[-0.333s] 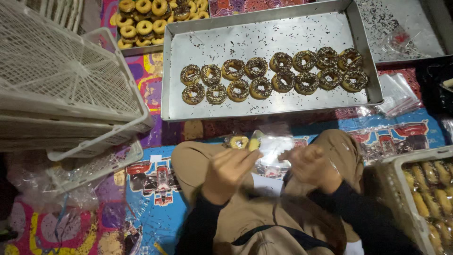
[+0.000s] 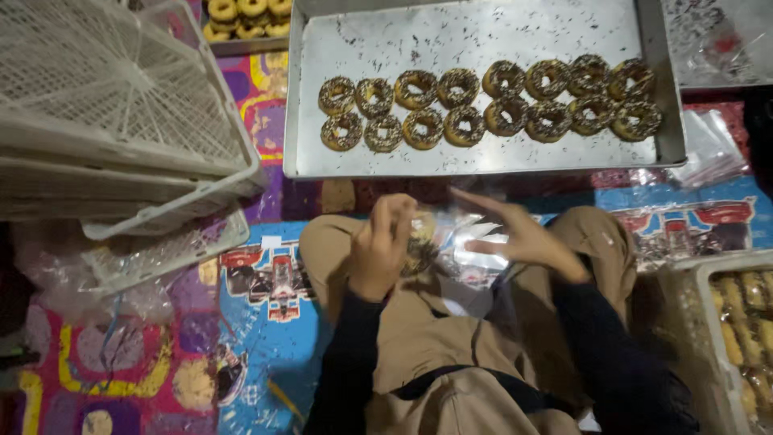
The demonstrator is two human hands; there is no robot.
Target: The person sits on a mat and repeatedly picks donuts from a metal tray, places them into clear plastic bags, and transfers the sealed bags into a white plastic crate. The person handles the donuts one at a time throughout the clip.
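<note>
Left hand [image 2: 380, 250] is curled shut around a sprinkle-topped doughnut [image 2: 419, 238], gripping it over the lap, and it sits right at the mouth of a clear plastic bag [image 2: 467, 246]. Right hand [image 2: 523, 235] is just beside it, fingers spread and stretched flat toward the left, touching the crinkled film of the bag as if keeping it open; it pinches nothing that can be made out clearly. Whether the doughnut is already partly inside the bag or only at its edge is too blurred to tell.

Below both hands are the person's tan trousers [image 2: 451, 354] and dark sleeves. Beyond the hands, further from the body, lies a metal tray [image 2: 483, 157] with two rows of chocolate-coated doughnuts [image 2: 491, 103], sixteen by count, none of them bagged. So by the look of it the bagging has plenty left: one piece in hand, the full double row waiting.

Off to the left of the left hand, white plastic crates [image 2: 121, 113] are stacked. Off to the right of the right hand, a crate of wrapped pieces [image 2: 749, 322] sits at the frame edge, and loose clear bags [image 2: 708, 149] lie near the tray's corner.
</note>
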